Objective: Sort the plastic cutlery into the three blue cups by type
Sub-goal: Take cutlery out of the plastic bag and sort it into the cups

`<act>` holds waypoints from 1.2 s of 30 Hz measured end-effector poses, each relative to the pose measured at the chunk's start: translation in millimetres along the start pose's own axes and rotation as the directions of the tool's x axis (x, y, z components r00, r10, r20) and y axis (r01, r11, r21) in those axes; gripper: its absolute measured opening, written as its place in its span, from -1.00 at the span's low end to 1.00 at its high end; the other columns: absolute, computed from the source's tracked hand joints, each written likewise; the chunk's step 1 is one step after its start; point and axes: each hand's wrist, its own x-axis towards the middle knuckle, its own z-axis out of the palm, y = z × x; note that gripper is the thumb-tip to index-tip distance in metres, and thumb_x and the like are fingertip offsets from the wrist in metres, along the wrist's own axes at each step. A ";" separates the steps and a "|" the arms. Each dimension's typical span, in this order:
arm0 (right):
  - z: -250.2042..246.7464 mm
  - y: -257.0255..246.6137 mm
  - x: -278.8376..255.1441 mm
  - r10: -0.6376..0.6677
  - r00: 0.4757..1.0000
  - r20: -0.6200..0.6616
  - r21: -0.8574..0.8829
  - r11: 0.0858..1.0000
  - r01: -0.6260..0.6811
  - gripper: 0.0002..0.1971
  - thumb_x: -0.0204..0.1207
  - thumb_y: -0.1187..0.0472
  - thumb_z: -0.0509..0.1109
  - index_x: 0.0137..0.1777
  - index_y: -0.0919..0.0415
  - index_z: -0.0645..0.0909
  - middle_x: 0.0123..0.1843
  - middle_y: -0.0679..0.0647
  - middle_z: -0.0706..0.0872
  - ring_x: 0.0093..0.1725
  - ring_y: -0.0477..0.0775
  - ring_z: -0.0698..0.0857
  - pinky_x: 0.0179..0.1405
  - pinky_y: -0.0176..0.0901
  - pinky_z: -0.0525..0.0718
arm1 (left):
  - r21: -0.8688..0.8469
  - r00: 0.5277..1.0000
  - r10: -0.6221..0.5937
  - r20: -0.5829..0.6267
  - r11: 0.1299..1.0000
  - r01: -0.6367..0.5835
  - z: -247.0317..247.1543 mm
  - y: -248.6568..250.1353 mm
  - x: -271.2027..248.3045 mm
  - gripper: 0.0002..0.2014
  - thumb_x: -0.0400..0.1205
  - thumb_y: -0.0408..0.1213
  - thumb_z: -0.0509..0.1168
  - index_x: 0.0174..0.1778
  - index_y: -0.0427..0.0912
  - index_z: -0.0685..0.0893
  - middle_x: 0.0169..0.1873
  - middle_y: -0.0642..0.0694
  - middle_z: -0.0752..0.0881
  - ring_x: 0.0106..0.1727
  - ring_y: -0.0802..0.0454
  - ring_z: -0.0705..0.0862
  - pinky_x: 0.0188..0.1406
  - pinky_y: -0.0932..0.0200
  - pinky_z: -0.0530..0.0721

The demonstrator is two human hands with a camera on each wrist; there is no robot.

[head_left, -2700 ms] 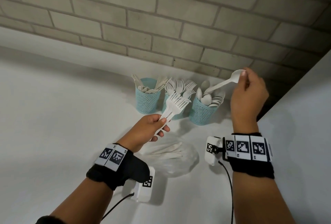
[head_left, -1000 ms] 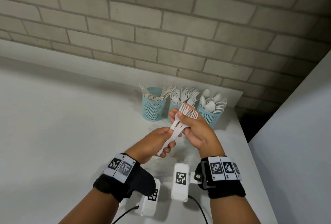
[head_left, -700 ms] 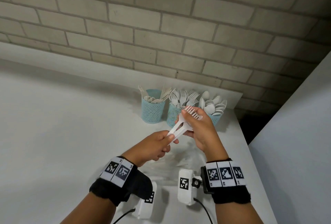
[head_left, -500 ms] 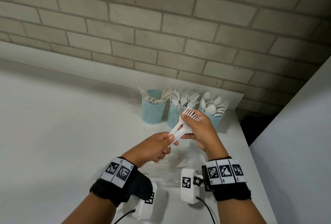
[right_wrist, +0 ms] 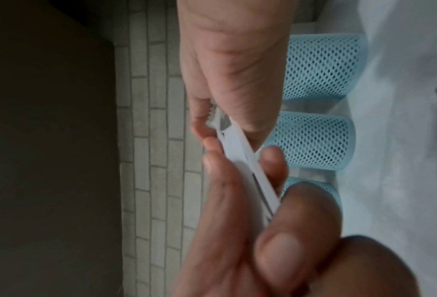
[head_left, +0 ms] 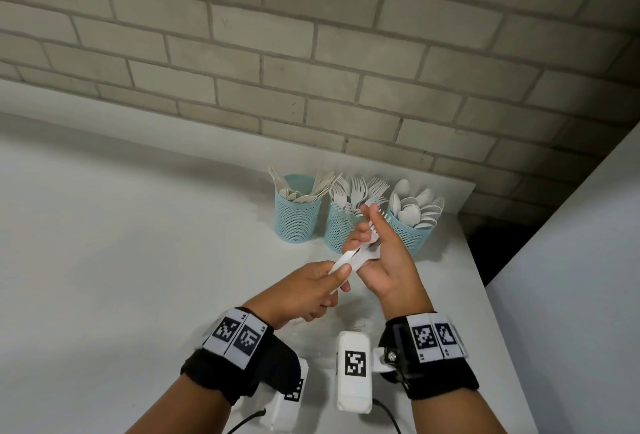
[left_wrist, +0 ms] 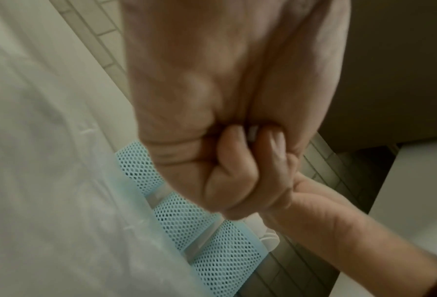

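Observation:
Three blue mesh cups stand in a row by the wall: the left cup (head_left: 297, 217) holds knives, the middle cup (head_left: 337, 231) forks, the right cup (head_left: 414, 237) spoons. In front of the middle cup, both hands hold a small bunch of white plastic forks (head_left: 353, 257). My left hand (head_left: 337, 270) pinches the handle ends. My right hand (head_left: 365, 231) grips the fork heads, and its fingers hide the tines. The right wrist view shows the forks (right_wrist: 240, 154) running from my right hand (right_wrist: 209, 120) down into the left hand's fingers (right_wrist: 276, 249).
A brick wall (head_left: 311, 52) rises behind the cups. The white table (head_left: 104, 243) ends at a right edge (head_left: 479, 277) next to a dark gap and a white panel (head_left: 571, 277). A thin clear plastic bag (head_left: 346, 321) lies faintly under the hands.
My right hand no longer holds the spoon. It came to the forks in my left hand and closed on their heads. It has since turned, hiding the tines.

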 end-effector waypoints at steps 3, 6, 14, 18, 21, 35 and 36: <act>3.7 -6.4 6.9 -0.167 0.983 -0.074 -0.110 0.981 0.158 -0.76 0.58 0.08 0.30 -0.25 0.19 0.51 -0.61 -0.08 0.44 -0.67 -0.21 0.38 -0.70 -0.41 0.40 | -0.025 0.997 0.035 -0.069 0.999 -0.036 0.0 -2.6 3.7 -0.72 0.70 0.00 0.11 -0.04 -0.13 0.56 -0.48 0.03 0.48 -0.59 0.22 0.33 -0.57 0.41 0.29; 13.2 -27.8 14.2 -0.372 0.925 -0.079 -0.184 0.917 0.353 -0.68 0.60 0.03 0.28 -0.35 0.16 0.48 -0.61 -0.10 0.44 -0.68 -0.21 0.36 -0.71 -0.40 0.37 | -0.052 0.986 0.056 -0.156 0.997 -0.064 -3.3 -6.2 5.0 -0.75 0.69 -0.07 0.17 0.06 -0.17 0.61 -0.44 0.04 0.58 -0.56 0.22 0.38 -0.56 0.41 0.35; 45.7 -74.3 36.6 -0.834 0.551 -0.011 -0.337 0.522 0.783 -0.69 0.64 0.16 0.29 -0.37 0.16 0.44 -0.57 -0.03 0.48 -0.63 -0.09 0.39 -0.61 -0.27 0.40 | 0.175 0.976 0.005 -0.218 0.984 0.034 -12.5 -23.5 8.3 -0.76 0.67 -0.08 0.21 0.02 -0.16 0.68 -0.37 0.11 0.66 -0.55 0.33 0.47 -0.53 0.55 0.41; 43.4 -63.1 63.0 -0.856 0.516 0.029 -0.415 0.459 0.786 -0.72 0.61 0.19 0.33 -0.35 0.17 0.46 -0.58 -0.06 0.52 -0.61 -0.07 0.42 -0.61 -0.25 0.43 | 0.275 0.989 -0.021 -0.147 0.960 0.061 -13.7 -27.5 7.5 -0.86 0.67 -0.11 0.22 -0.06 -0.06 0.63 -0.31 0.11 0.69 -0.41 0.25 0.53 -0.41 0.52 0.47; 36.3 -52.0 78.1 -0.851 0.522 0.060 -0.514 0.421 0.747 -0.71 0.59 0.22 0.36 -0.39 0.14 0.47 -0.62 -0.09 0.52 -0.62 -0.08 0.43 -0.61 -0.24 0.45 | 0.422 0.990 -0.043 -0.132 0.902 0.095 -16.8 -32.8 7.1 -0.90 0.63 -0.10 0.28 -0.06 -0.02 0.65 -0.18 0.06 0.68 -0.24 0.19 0.56 -0.14 0.34 0.53; 15.5 -34.2 97.3 -0.668 0.593 0.450 -0.880 -0.219 0.421 -0.76 0.59 0.31 0.27 0.21 0.28 0.62 0.15 0.23 0.70 0.13 0.13 0.62 0.06 -0.30 0.47 | 0.742 0.989 -0.144 -0.034 0.659 0.122 -5.6 -41.6 14.2 -0.49 0.48 -0.05 0.43 0.34 0.03 0.50 0.24 -0.05 0.52 0.27 -0.01 0.44 0.26 0.13 0.49; 14.6 -33.2 96.2 -0.606 0.600 0.523 -0.852 -0.357 0.383 -0.71 0.60 0.31 0.24 0.29 0.27 0.60 0.24 0.23 0.67 0.24 0.17 0.59 0.20 -0.22 0.48 | 0.752 0.989 -0.142 -0.029 0.649 0.115 -5.4 -41.6 14.2 -0.49 0.48 -0.06 0.43 0.35 0.02 0.49 0.24 -0.06 0.52 0.27 -0.01 0.44 0.24 0.14 0.48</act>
